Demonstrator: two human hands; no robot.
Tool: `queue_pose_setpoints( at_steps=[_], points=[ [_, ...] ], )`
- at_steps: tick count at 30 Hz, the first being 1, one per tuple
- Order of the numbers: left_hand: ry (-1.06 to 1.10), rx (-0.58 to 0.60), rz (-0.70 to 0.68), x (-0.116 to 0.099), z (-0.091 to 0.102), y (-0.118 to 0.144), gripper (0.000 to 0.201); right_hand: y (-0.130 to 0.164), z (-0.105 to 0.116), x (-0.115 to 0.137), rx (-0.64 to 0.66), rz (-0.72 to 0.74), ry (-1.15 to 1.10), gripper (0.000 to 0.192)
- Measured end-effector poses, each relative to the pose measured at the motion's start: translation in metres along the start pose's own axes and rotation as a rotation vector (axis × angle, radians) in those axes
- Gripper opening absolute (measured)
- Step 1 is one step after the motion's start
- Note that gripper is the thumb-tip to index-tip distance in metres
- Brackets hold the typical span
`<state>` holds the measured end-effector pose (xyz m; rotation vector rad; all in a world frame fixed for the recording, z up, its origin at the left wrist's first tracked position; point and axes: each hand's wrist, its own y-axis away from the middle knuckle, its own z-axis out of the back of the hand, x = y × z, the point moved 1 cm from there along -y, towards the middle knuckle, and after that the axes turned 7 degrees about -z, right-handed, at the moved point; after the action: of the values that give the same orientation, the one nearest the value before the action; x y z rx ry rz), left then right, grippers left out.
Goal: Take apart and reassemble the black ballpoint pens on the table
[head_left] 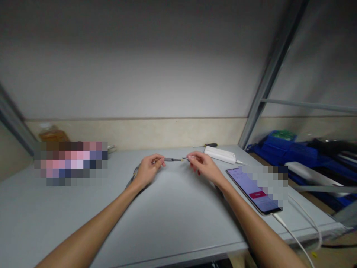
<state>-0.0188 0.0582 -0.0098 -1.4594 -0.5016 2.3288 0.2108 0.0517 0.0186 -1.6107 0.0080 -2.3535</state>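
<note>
My left hand (150, 169) is closed in a pinch around a slim grey cable (170, 159), whose end points right and carries a small yellowish tip. A dark grey length, seemingly of the same cable, shows behind my left wrist. Facing it, my right hand (205, 167) has its fingers pinched on a small, thin dark piece (186, 158) at the cable's tip. That piece is too small to name, and I cannot tell whether it is joined to the tip. Both hands are just above the grey tabletop (167, 216).
Behind my right hand lie a white power strip (220, 155) and a black-and-yellow screwdriver (210, 145). A phone (253, 191) with a white charging cable (290, 232) rests at right. Blue bins (279, 147) stand beyond the metal frame. A bottle (52, 133) stands far left.
</note>
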Motion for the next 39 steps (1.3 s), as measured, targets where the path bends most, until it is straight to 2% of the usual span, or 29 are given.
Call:
queue_pose_setpoints(
  at_steps=[2, 4, 7, 12, 15, 17, 21, 24, 29, 34, 36, 39],
  points=[
    [-0.012, -0.017, 0.002, 0.000, 0.001, 0.000, 0.031, 0.000, 0.001, 0.001, -0.008, 0.089, -0.025, 0.040],
    [-0.021, -0.019, 0.009, 0.000, 0.001, -0.001, 0.030, 0.000, 0.001, 0.001, 0.007, 0.111, -0.013, 0.035],
    [-0.014, 0.001, 0.017, 0.000, 0.000, 0.000, 0.030, 0.000, 0.001, 0.000, 0.031, 0.066, 0.033, 0.026],
    [-0.005, 0.039, 0.017, -0.002, -0.004, 0.003, 0.030, 0.001, 0.002, 0.003, 0.011, 0.015, 0.102, 0.030],
    [-0.053, 0.011, -0.003, -0.006, -0.005, 0.005, 0.026, 0.001, 0.002, 0.001, 0.030, -0.033, 0.109, 0.035],
    [-0.112, -0.034, -0.048, -0.011, -0.003, 0.007, 0.022, 0.001, 0.002, -0.002, 0.097, -0.102, 0.040, 0.037],
    [-0.235, -0.111, -0.201, -0.027, -0.001, 0.011, 0.017, -0.001, 0.003, -0.008, 0.244, -0.317, -0.251, 0.039],
    [-0.227, -0.097, -0.183, -0.033, -0.003, 0.012, 0.018, -0.001, 0.004, -0.006, 0.236, -0.375, -0.355, 0.041],
    [-0.116, -0.085, -0.049, -0.022, -0.004, 0.008, 0.028, -0.001, 0.002, 0.002, 0.027, -0.157, -0.362, 0.038],
    [0.024, -0.065, 0.017, -0.010, -0.003, 0.003, 0.032, -0.001, 0.002, 0.003, -0.136, 0.046, -0.182, 0.031],
    [0.062, -0.039, 0.042, -0.011, -0.005, 0.004, 0.031, -0.001, 0.003, 0.003, -0.171, 0.096, -0.138, 0.030],
    [0.070, -0.008, 0.049, -0.016, -0.010, 0.006, 0.031, -0.001, 0.003, 0.003, -0.156, 0.109, -0.101, 0.029]
  ],
)
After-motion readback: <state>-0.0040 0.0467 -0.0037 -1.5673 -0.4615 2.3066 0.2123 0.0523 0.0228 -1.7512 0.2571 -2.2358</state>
